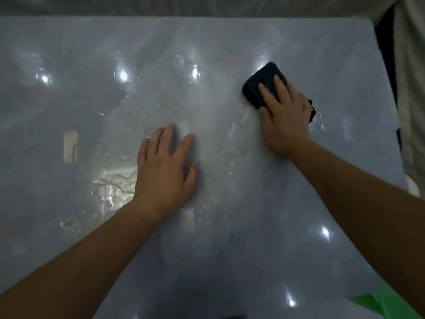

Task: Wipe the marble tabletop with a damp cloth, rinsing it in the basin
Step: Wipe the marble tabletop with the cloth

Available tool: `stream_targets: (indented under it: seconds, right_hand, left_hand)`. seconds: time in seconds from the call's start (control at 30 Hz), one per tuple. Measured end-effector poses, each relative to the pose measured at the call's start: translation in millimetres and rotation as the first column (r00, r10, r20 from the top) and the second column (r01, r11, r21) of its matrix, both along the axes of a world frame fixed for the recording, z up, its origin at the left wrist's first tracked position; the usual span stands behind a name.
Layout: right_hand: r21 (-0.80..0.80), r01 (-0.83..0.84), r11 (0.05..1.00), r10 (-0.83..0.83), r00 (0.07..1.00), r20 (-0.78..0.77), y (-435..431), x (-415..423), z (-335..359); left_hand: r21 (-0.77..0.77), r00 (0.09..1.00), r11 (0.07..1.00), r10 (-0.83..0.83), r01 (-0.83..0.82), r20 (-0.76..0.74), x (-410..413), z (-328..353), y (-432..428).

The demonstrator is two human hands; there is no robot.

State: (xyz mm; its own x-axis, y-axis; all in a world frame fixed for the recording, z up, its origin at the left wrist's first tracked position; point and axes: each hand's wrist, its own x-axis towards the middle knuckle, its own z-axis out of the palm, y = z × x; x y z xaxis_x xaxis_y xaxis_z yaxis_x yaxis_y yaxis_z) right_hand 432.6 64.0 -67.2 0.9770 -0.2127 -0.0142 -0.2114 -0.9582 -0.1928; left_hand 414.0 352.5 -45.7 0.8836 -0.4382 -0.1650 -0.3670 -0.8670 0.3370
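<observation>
Finding one: standing water (pixel 110 187) lies pooled just left of my left hand (pixel 165 166) on the marble tabletop (pixel 230 261). That hand is flat, fingers straight, palm down on the stone, holding nothing. Risk: it appears to take my lean on a wet, glossy surface. If the palm slides toward the pool, I lose my brace.

Finding two: a wet smear runs between my two hands. I judge it will dry in streaks unless the passes overlap.

Finding three: my right hand (pixel 285 116) presses flat on the dark cloth (pixel 264 81), fingers extended over it, not curled round it. The cloth is folded into a pad that reaches past my fingertips, and a loose corner pokes out on the little-finger side. Risk: under pressure alone, with no pinch, the pad could unfold or slip free on a fast stroke. The table's edge lies to the right of this hand, so an overrun would push water off it. The basin is not in view.
</observation>
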Motion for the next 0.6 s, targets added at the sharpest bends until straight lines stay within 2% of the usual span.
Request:
stream_targets:
  seconds: [0.1, 0.17, 0.23, 0.3, 0.37, 0.4, 0.47, 0.5, 0.6]
  right_hand:
    - [-0.021, -0.248, 0.969, 0.248, 0.968, 0.024, 35, -70, -8]
    - [-0.001, -0.434, 0.901, 0.434, 0.9, -0.046, 38, -120, -4]
    - [0.022, -0.523, 0.852, 0.523, 0.847, -0.097, 14, -125, -1]
    - [-0.015, -0.454, 0.891, 0.452, 0.89, -0.062, -12, -100, -3]
    - [-0.011, -0.261, 0.965, 0.261, 0.965, -0.037, -32, -70, -4]
    - [0.003, -0.173, 0.985, 0.173, 0.984, -0.038, -33, -60, -4]
    - [0.005, -0.097, 0.995, 0.097, 0.995, -0.012, -17, -65, -6]
    - [-0.01, -0.11, 0.994, 0.11, 0.994, -0.003, -4, -78, -7]
    - [-0.018, -0.297, 0.955, 0.296, 0.955, -0.03, 21, -138, -6]
  left_hand:
    - [0.088, 0.999, 0.996, 0.001, 0.002, -0.035, -15, 0, -9]
    - [0.124, 0.998, 0.992, 0.006, 0.002, -0.058, -17, -1, -10]
    - [0.138, 0.998, 0.99, 0.013, -0.004, -0.065, -17, -2, -12]
    - [0.151, 0.998, 0.988, 0.009, 0.002, -0.07, -17, -4, -13]
    - [0.146, 0.998, 0.989, 0.015, -0.007, -0.054, -21, -6, -15]
    - [0.14, 0.999, 0.99, 0.022, -0.015, -0.049, -22, -7, -15]
    - [0.132, 0.998, 0.99, 0.045, -0.038, -0.048, -25, -8, -17]
    - [0.132, 0.997, 0.99, 0.052, -0.044, -0.052, -26, -8, -18]
    - [0.149, 0.996, 0.987, 0.066, -0.057, -0.053, -28, -7, -22]
